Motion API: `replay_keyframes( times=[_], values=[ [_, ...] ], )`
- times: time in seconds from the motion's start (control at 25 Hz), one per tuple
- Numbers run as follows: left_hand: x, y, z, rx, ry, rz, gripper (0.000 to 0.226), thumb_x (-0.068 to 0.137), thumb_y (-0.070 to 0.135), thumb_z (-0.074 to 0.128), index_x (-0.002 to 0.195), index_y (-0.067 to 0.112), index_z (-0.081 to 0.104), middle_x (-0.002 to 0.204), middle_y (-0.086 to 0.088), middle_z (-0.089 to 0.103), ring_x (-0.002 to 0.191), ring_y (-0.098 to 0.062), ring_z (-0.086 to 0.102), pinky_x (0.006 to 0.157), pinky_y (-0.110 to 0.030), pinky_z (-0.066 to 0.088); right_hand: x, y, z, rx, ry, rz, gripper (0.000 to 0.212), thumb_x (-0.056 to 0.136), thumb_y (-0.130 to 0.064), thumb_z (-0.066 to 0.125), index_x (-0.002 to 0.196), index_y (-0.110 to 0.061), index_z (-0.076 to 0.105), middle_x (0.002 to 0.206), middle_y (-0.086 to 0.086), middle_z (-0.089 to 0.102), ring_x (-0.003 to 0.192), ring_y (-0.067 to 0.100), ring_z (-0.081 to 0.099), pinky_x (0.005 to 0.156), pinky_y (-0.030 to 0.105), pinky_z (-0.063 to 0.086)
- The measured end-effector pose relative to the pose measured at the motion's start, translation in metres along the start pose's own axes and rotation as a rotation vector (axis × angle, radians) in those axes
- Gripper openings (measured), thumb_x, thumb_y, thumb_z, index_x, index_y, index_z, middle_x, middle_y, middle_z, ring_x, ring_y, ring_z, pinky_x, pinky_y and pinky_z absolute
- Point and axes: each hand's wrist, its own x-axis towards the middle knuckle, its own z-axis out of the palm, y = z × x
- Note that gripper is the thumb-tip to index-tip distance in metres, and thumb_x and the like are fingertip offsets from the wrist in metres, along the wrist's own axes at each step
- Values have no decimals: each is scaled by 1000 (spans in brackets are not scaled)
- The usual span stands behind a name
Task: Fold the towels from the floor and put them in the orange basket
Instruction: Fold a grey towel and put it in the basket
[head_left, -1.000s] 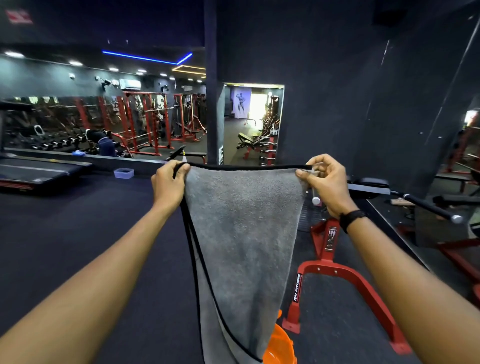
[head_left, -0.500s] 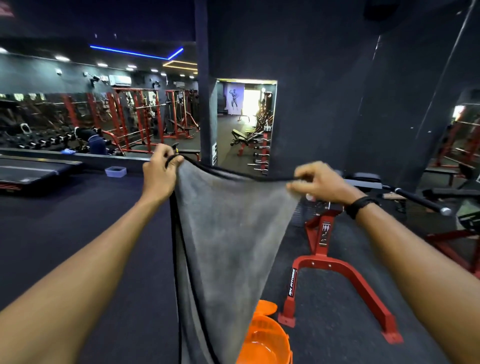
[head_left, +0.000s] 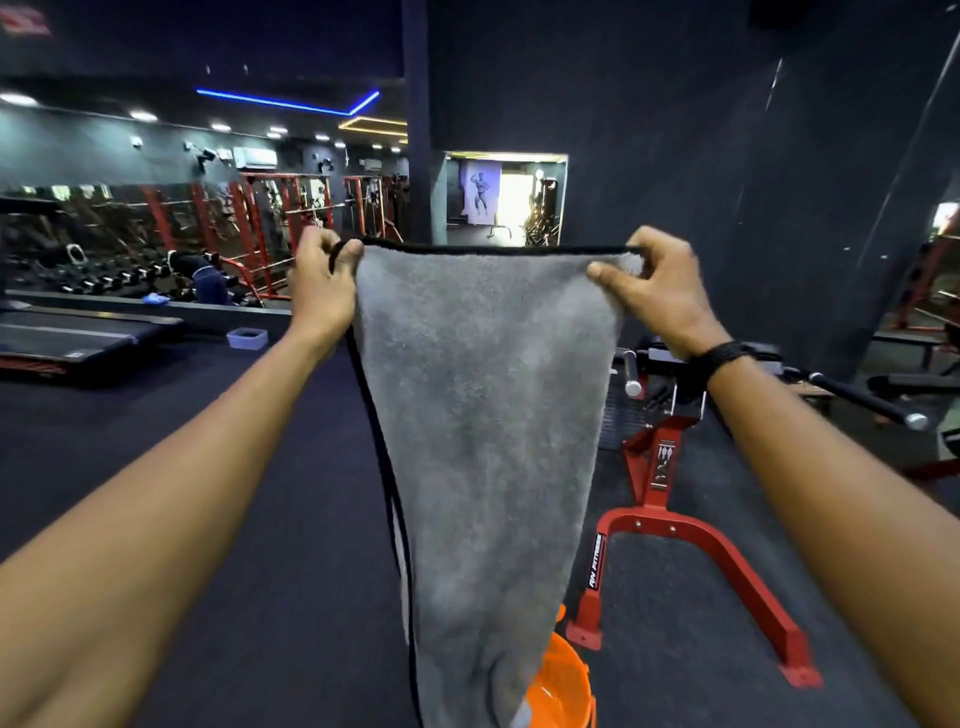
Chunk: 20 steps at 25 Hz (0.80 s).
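Head view: grey terry towel with black edging (head_left: 483, 415) hanging at arm's length, top corners pinched by left hand (head_left: 322, 283) and right hand (head_left: 657, 291), fingers curled; lower end draping over orange plastic basket (head_left: 563, 686) on the dark floor (head_left: 208, 519)

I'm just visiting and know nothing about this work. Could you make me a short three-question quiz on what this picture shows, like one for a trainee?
1. True or false: both hands pinch the top edge of the grey towel.
2. Where does the orange basket sit? A) on the treadmill B) on the floor below the hanging towel C) on the red machine frame
3. Fill in: the wrist of the right hand carries a black ____.

Key
1. True: the left hand holds one top corner and the right hand the other, so the towel hangs spread between them.
2. B; the towel covers part of it.
3. Band.
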Motion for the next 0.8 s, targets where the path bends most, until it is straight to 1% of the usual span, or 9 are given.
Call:
replay_keyframes(
  times=[0.08,0.28,0.32,0.44,0.48,0.56,0.64,0.72,0.8],
  values=[
    [-5,-16,3,158,-183,-22,15,96,26,54,90,13,51,78,2,49,77,-16,44,64,-27,31,-6,10,4,-39,-174,47,38,70,-27,84,66,-23,47,65,-7,49,61,7,41,53,25,35],
    [-33,-50,-6,490,-1174,-173,33,97,32,50,76,8,57,66,-2,47,60,-14,41,53,-25,36,-37,35,4,-195,-823,182,46,68,-11,85,66,-17,40,55,-10,35,44,-1,33,41,17,34],
    [-37,-40,-5,311,-1193,-225,32,98,30,48,78,8,58,65,-1,49,58,-13,41,51,-21,37,-33,34,1,-118,-812,201,44,69,-7,83,67,-17,41,54,-11,37,44,-1,35,41,16,36],
    [-45,-10,9,-508,-640,-362,25,96,36,51,84,16,58,71,9,66,65,-8,60,52,-17,48,-16,27,-10,422,-404,267,23,74,-14,75,89,-15,57,73,-11,63,57,1,56,50,16,46],
    [-53,-6,13,-623,-655,-397,30,86,48,62,91,19,60,80,8,71,73,-8,67,57,-20,53,-21,30,-8,539,-449,344,28,74,-22,74,99,-17,62,86,-7,70,69,6,64,56,19,51],
    [-86,-14,22,-513,-917,-429,67,52,59,84,101,17,64,90,2,75,84,-11,71,67,-23,56,-56,48,10,460,-665,465,42,63,-41,84,99,-22,72,98,2,74,91,16,69,78,33,55],
    [-105,-31,25,-306,-1022,-445,69,50,55,87,103,15,68,95,0,75,90,-12,70,71,-21,55,-85,80,27,397,-629,568,56,56,-47,89,102,-20,73,110,15,70,110,32,62,97,52,46],
    [-102,-49,16,-162,-1013,-515,38,75,43,76,97,13,69,87,2,74,80,-8,69,66,-21,53,-100,100,26,388,-558,624,62,58,-49,87,104,-12,72,110,17,68,109,36,60,92,49,47],
    [-90,-59,4,13,-1137,-609,36,83,41,69,101,10,68,93,-6,70,82,-19,65,72,-32,51,-102,95,17,325,-681,666,69,54,-55,88,101,-7,72,101,16,64,95,31,53,73,35,38]
  ],
)
